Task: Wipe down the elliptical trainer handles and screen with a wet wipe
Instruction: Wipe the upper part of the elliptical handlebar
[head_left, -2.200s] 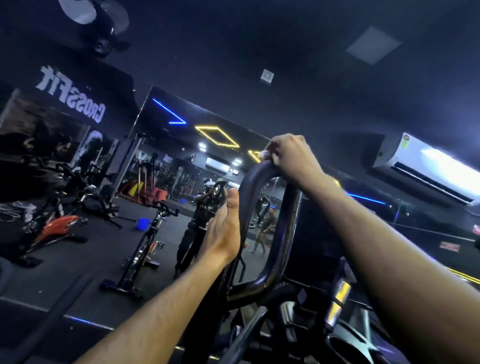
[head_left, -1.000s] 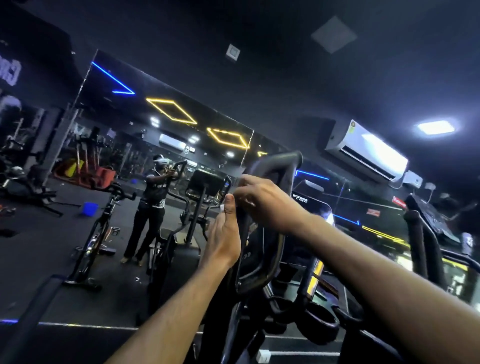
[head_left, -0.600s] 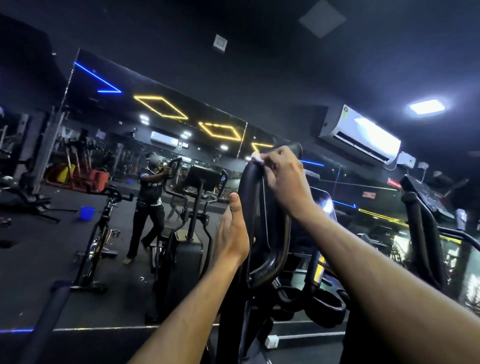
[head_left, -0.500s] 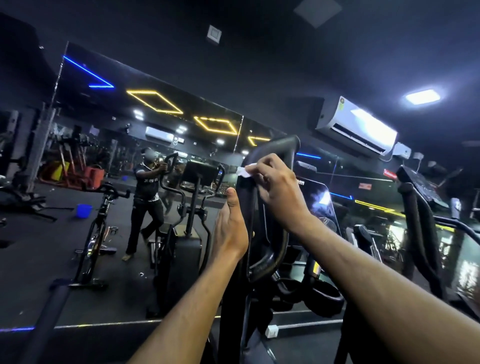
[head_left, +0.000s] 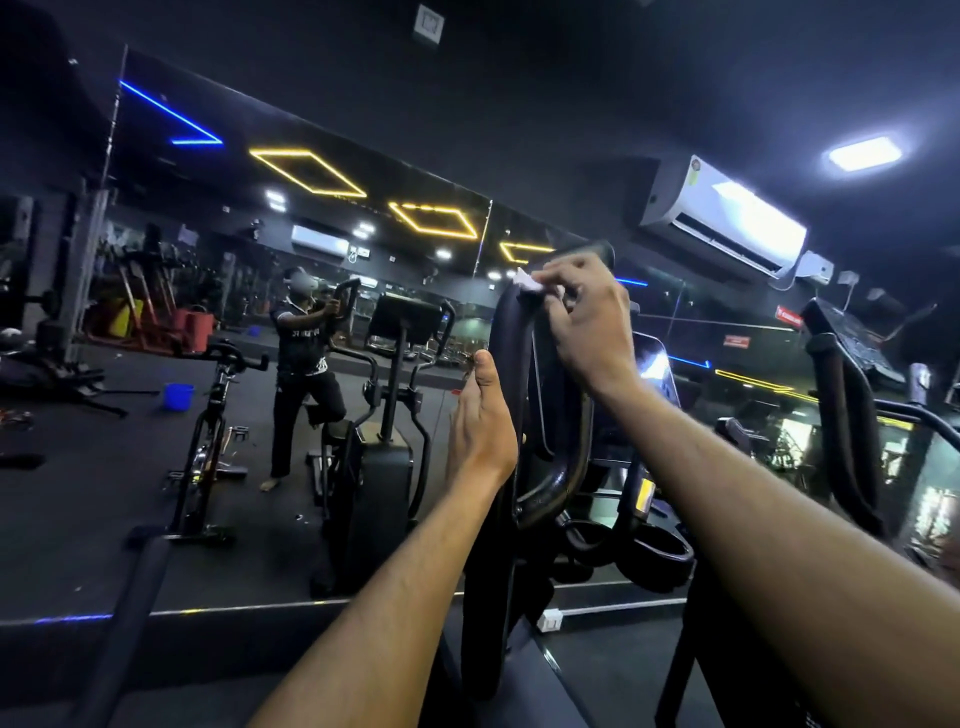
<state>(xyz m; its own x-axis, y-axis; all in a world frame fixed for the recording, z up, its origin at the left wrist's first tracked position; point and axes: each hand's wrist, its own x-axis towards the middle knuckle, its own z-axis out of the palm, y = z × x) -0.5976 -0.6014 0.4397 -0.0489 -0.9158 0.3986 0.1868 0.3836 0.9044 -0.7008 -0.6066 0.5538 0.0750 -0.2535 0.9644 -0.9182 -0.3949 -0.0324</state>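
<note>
With the fingertips of our right hand (head_left: 587, 332) we are pinching a small white wet wipe (head_left: 527, 283), thumb and first fingers closed together on it, and we are pressing it against the upper curve of the black looped handle (head_left: 511, 364) of the elliptical trainer. Only a little corner of the wipe is showing above the fingers. Our left hand (head_left: 480, 431) is gripping the same handle lower down on its left side; the thumb is pointing up along the bar and the other fingers are hidden behind it. The screen (head_left: 657, 366) is glowing just right of the handle, behind our right wrist. In the wall mirror (head_left: 260, 234) a reflected person (head_left: 304, 374) is standing at a machine, near an exercise bike (head_left: 210, 447).
</note>
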